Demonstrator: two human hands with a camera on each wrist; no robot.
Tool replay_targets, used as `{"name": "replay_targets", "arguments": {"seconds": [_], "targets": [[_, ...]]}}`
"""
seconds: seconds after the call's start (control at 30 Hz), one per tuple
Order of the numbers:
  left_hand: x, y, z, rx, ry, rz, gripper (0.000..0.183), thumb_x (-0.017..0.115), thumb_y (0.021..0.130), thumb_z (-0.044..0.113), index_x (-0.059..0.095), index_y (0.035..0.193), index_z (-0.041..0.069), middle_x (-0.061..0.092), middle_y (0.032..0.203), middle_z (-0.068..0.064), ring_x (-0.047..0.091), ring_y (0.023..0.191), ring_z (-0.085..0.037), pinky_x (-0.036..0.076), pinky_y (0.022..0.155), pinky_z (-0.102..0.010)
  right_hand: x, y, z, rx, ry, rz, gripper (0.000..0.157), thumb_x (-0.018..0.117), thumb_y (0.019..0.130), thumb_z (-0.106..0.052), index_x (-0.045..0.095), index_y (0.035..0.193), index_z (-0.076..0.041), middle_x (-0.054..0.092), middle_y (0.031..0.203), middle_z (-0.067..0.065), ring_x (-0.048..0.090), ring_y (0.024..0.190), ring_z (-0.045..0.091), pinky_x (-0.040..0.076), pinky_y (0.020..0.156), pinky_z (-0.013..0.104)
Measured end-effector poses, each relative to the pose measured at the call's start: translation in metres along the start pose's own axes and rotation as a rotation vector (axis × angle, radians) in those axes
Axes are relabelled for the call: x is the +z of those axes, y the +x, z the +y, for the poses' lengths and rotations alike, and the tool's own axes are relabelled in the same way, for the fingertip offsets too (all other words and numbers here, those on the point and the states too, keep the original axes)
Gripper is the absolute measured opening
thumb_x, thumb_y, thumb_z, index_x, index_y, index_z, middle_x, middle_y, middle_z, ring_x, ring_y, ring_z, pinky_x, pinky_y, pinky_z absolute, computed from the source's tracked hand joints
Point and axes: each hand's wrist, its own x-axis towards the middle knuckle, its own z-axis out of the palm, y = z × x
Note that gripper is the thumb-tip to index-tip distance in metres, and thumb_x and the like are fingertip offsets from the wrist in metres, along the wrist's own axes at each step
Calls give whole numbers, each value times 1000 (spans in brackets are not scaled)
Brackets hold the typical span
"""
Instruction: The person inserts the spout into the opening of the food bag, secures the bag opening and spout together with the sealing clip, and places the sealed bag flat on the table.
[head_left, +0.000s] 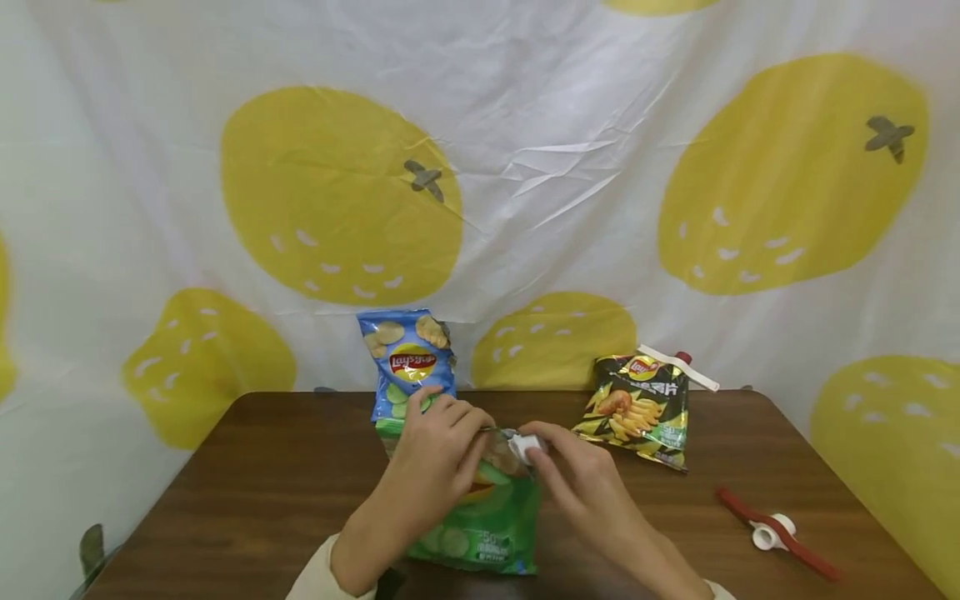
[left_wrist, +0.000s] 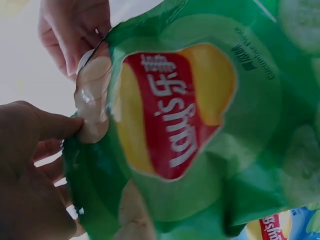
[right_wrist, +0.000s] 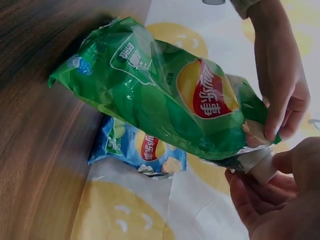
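Observation:
A green Lay's chip bag (head_left: 487,529) stands upright on the table between both hands. My left hand (head_left: 438,454) pinches its top edge between thumb and fingers. At the bag's other top corner, my right hand (head_left: 588,487) pinches a small white plastic piece (right_wrist: 262,167), which sits against the silvery inner side of the bag's edge (right_wrist: 245,159). How far the piece reaches into the bag is hidden. Behind my left hand, a blue Lay's bag (head_left: 412,358) leans near the curtain.
A black Lay's bag (head_left: 633,408) stands at the back right, with a white strip clip (head_left: 693,372) and a red cap (head_left: 683,357) at its top. On the right of the brown table (head_left: 285,483) lies a red rod clip (head_left: 813,560) with a white spout (head_left: 767,536).

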Motion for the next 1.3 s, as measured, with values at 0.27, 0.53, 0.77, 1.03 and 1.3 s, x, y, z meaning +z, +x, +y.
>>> {"name": "replay_targets", "arguments": {"seconds": [0.27,0.53,0.77,1.03,1.3], "targets": [[9,-3,0,-6,33,66,6,69,92,9,72,90,14,67,83,4,62,78,-16,43,92,-49,-1,-1,0,160,100,-50,28,63,97,-5,65,124,-11,68,104,-6,61,89,8,52,75,27],[16,-3,6,21,115,85,4,73,89,7,72,87,11,68,83,0,64,79,-18,48,87,-48,-1,0,-5,288,106,-54,23,64,98,-14,69,120,-17,71,112,-5,66,96,8,55,79,29],[16,-4,7,7,110,94,5,71,90,6,72,87,11,68,82,0,63,79,-19,48,86,-46,-1,1,-8,340,203,-47,22,63,99,-14,69,120,-14,72,111,-1,67,91,10,56,73,28],[15,-4,9,14,154,116,6,72,88,5,71,85,10,67,80,-1,63,76,-19,49,85,-45,-1,0,-9,341,301,-37,22,59,100,-10,67,121,-9,71,112,2,68,93,12,57,74,28],[15,-4,11,42,194,141,8,67,90,6,68,83,10,63,77,-2,60,72,-20,47,83,-44,-4,3,-13,384,409,-53,22,63,96,-5,67,118,0,71,111,14,71,97,16,58,77,32]]}}
